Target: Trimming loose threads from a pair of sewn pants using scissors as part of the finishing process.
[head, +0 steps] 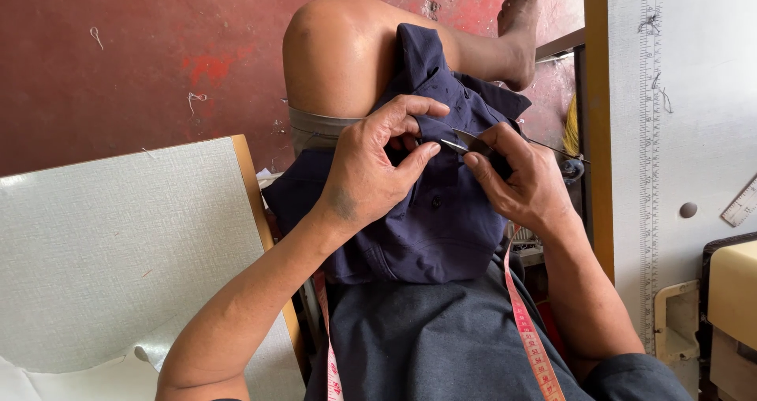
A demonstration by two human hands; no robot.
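Over my raised knee (335, 54), navy shirt (434, 220) draped, left hand (371, 172) pinching its button strip, right hand (524, 184) clamped on small blade (471, 143) beside those fingertips; a slip risks nicking cloth or finger.

1 head view | looks down | close over lap (441, 338)

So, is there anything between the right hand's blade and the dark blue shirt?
Nothing visible. The right hand holds the small blade with its tip against the dark blue shirt, beside the left hand pinching the cloth.
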